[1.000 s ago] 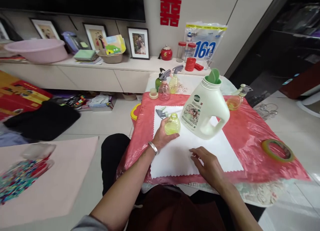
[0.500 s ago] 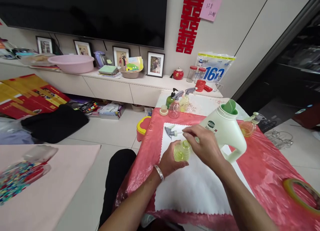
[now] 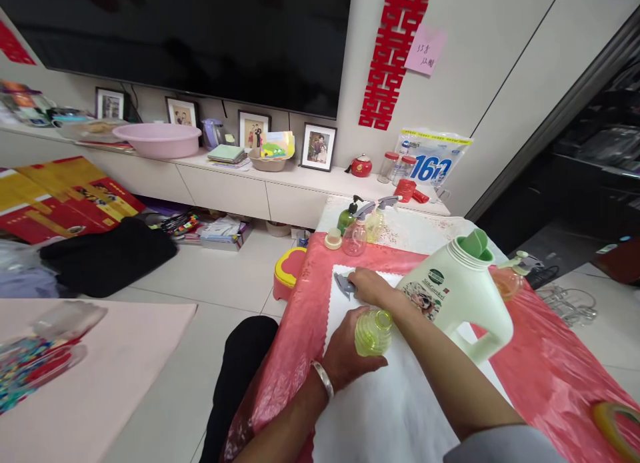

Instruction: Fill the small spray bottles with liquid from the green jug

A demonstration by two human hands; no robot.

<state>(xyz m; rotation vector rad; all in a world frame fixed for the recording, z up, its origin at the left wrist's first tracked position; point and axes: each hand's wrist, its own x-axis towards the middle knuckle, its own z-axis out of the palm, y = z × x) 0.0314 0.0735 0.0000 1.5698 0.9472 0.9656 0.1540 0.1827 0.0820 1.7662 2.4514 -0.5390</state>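
My left hand (image 3: 347, 346) is wrapped around a clear yellow-green spray bottle (image 3: 371, 336), its neck uncovered and tilted a little toward me. Beyond it, my right hand (image 3: 371, 286) is closed over a grey spray head (image 3: 345, 284) on the white cloth (image 3: 385, 409). The hand hides most of the spray head, and its tube cannot be seen. Just right of my right forearm stands a large pale green jug (image 3: 450, 289) with a green scoop (image 3: 476, 243) in its open mouth.
Behind the cloth are a pink spray bottle (image 3: 355, 237), a yellow one (image 3: 375, 224), a green pump bottle (image 3: 347, 217) and a small cap-like container (image 3: 333, 238). An orange spray bottle (image 3: 510, 276) stands beyond the jug. A tape roll (image 3: 620, 423) lies on the red cover (image 3: 565, 376).
My right hand has moved away from beside the bottle's neck to the far left of the cloth and closed over the spray head. My left hand still holds the bottle.
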